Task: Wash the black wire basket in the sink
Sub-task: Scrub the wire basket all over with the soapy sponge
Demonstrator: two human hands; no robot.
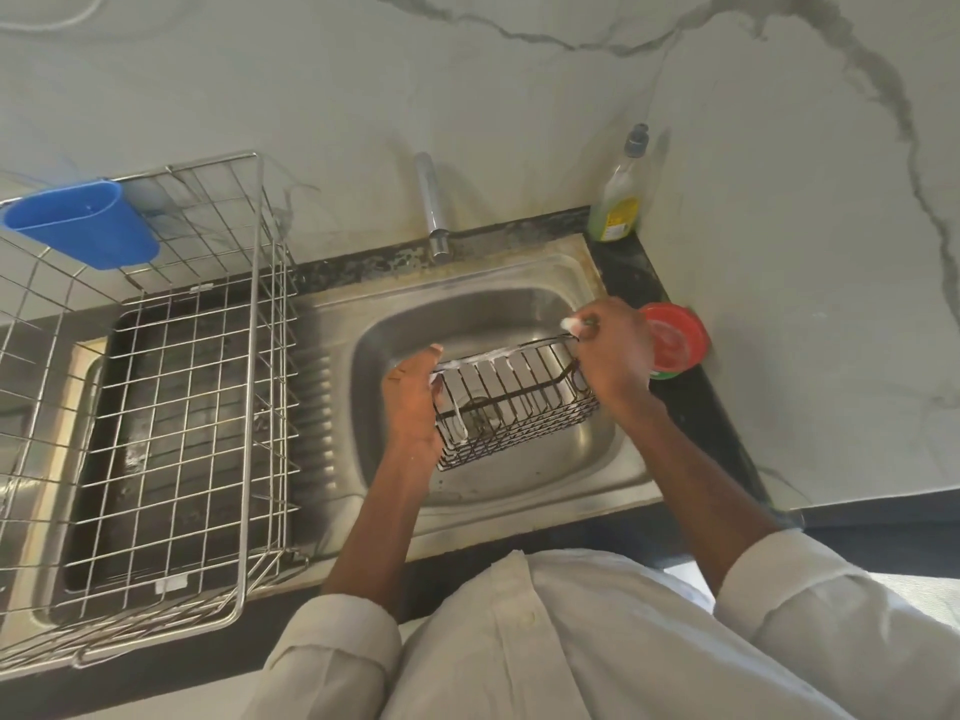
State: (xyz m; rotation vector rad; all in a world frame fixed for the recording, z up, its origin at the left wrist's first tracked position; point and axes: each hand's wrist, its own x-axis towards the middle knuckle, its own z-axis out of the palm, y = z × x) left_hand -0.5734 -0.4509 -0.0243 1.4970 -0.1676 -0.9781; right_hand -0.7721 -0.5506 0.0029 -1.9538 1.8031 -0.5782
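The black wire basket (519,407) hangs over the steel sink (395,330), with white soap foam along its rim and side wires. My left hand (413,407) grips the basket's left end. My right hand (613,356) is at the basket's far right corner, fingers curled around something small and foamy that presses on the rim; what it is I cannot make out. The drain shows through the basket's wires. The tap (434,210) stands behind the sink, and no water stream is visible.
A large steel dish rack (156,407) with a blue plastic cup (83,223) covers the drainboard to the left. A bottle of green dish liquid (618,200) stands at the back right corner. A red-lidded tub (675,340) sits on the dark counter right of the sink.
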